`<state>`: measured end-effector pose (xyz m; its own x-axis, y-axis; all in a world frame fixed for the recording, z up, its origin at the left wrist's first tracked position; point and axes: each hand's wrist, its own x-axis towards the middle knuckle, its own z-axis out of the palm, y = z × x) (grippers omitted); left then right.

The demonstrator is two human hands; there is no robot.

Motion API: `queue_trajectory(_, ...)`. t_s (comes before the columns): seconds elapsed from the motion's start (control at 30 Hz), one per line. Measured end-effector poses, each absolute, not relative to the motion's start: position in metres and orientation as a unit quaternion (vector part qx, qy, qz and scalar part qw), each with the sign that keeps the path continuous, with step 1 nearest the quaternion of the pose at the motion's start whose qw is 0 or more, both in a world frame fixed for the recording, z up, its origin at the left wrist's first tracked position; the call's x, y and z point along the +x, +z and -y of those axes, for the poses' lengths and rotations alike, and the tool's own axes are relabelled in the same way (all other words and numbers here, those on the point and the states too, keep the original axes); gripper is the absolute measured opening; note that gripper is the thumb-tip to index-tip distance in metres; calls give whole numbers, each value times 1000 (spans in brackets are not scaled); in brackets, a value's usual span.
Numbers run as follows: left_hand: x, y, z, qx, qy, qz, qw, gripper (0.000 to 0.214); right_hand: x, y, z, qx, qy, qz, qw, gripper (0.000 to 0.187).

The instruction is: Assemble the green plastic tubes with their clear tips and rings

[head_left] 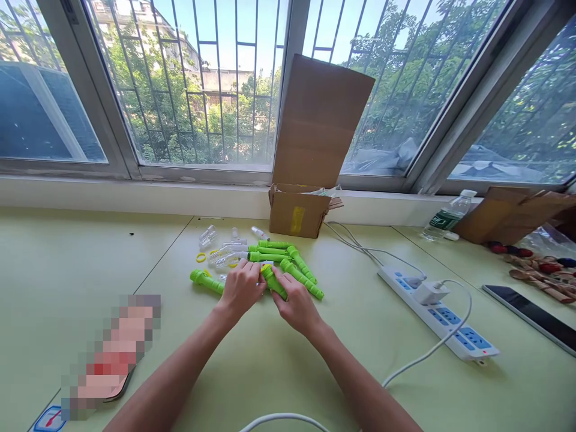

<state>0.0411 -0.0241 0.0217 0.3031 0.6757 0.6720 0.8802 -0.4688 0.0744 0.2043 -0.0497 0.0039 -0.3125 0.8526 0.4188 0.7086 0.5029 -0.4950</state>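
Holding one green tube (273,281) low over the table (360,348), I had left hand (240,291) & right hand (297,306) closed on its 2 ends. Risk, as I judged: a slip could send it into the clear caps (222,257) nearby, scattering them.

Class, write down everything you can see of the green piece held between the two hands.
The green piece is a bright, ribbed tube, plastic by its look, with a wider head showing some yellow. It lies slanted, head pointing away, down at the table. The left hand pinches the head; the right hand grips the lower end.
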Motion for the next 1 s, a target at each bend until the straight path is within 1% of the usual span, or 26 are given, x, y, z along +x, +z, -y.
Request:
queue_trajectory(0.1,43,22,25,-793,-322,487,176,11,205,4,49,-489,115,796,339,59)
queue_trajectory(0.3,35,20,19,-838,-331,434,12,12,209,-2,48,-485,127,798,335,59)
queue_trajectory(0.43,33,21,17,-836,-363,411,-28,9,206,-2,49,-493,104,795,338,61)
queue_trajectory(0.5,34,18,18,-829,-376,413,-27,8,205,-2,49,-503,86,793,333,62)
queue_trajectory(0.63,37,10,19,-815,-384,434,14,10,207,1,50,-520,54,793,313,61)
queue_trajectory(0.83,40,5,23,-789,-404,457,67,15,206,8,54,-520,46,787,329,69)
queue_trajectory(1.0,38,10,26,-788,-415,451,51,11,206,6,54,-517,31,798,310,66)
